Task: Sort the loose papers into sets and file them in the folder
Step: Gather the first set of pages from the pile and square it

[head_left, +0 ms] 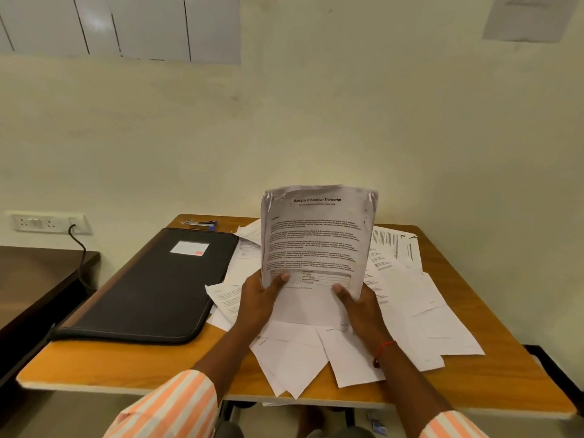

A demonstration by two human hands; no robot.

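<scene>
Both my hands hold up a small stack of printed sheets, its top page headed "Sample Education Transcript". My left hand grips the stack's lower left corner, thumb on the front. My right hand grips its lower right edge the same way. Under and around the stack, several loose papers lie scattered over the right half of the wooden table. A black zipped folder with a white label lies closed on the table's left half.
A stapler sits at the table's back edge behind the folder. A dark side table stands to the left, below a wall socket with a cable. Some papers overhang the table's front edge.
</scene>
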